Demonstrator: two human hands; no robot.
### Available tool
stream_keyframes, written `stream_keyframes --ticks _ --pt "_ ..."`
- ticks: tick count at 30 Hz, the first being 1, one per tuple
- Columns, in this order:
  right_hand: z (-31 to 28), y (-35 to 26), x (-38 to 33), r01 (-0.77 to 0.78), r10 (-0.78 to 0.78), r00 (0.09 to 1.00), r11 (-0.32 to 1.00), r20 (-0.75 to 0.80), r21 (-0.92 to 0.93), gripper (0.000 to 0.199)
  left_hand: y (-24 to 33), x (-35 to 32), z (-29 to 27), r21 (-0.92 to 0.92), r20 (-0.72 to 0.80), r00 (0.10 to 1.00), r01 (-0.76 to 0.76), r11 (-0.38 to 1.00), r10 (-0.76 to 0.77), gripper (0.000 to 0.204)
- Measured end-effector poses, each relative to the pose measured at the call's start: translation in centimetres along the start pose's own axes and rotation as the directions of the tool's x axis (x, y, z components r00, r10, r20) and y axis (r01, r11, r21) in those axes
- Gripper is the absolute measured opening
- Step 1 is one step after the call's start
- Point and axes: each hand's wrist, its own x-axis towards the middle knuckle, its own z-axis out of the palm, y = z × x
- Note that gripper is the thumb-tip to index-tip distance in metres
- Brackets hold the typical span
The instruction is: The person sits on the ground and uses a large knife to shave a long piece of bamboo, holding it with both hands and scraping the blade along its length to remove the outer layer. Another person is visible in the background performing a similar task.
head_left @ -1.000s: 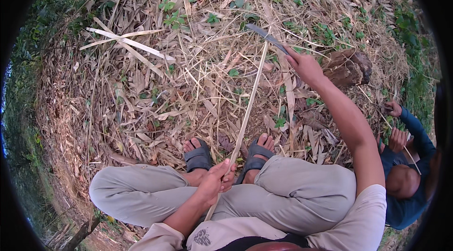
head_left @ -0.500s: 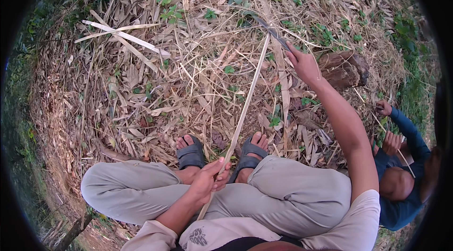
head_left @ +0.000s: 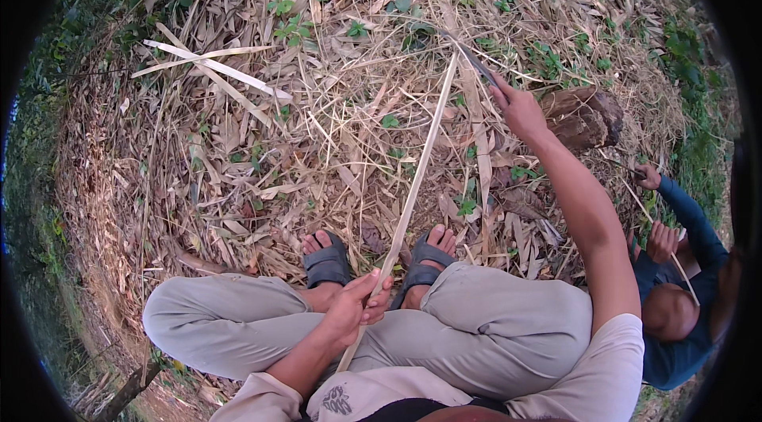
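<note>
Leaf litter (head_left: 262, 152) | left hand (head_left: 355, 309) grips strip (head_left: 417, 176) | right hand (head_left: 520, 108) grips knife (head_left: 475, 61) | log (head_left: 587, 116) beside

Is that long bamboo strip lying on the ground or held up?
Held up: the left hand grips the bamboo strip near the knees, the right hand works a knife at its far end.

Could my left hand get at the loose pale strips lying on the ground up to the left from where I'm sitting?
Probably not from here. The left hand grips the bamboo strip by the knees, and the pale strips lie far beyond the feet, across the dry leaves. Nothing blocks them.
</note>
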Motion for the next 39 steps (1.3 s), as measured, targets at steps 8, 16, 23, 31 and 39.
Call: stream_keyframes --ticks 8,16,23,31,39 --pt "1.4 -0.6 -2.0 -0.208 0.239 0.971 0.858 -0.007 0.47 0.042 1.7 -0.2 1.2 -0.007 0.071 0.997 -0.026 1.0 0.027 0.034" --pt "2.9 -8.6 -9.7 -0.363 0.154 0.931 0.497 0.332 0.788 0.046 2.5 -0.2 1.8 0.148 0.008 0.999 0.047 0.988 -0.049 0.045" --pt "2.0 -11.6 -11.4 -0.571 0.346 0.789 0.106 0.508 0.814 0.028 2.9 -0.6 2.4 0.144 -0.041 0.999 0.032 0.989 -0.027 0.048" --pt "1.3 -11.8 -13.8 0.272 -0.249 0.959 0.689 -0.133 0.671 0.041 3.1 -0.8 2.6 0.238 -0.17 0.985 0.009 0.971 0.033 0.054" --pt "0.2 -14.1 -17.6 0.878 -0.889 0.455 0.457 0.046 0.143 0.051 2.4 -0.9 1.4 0.284 -0.133 0.974 -0.14 0.948 0.183 0.043"
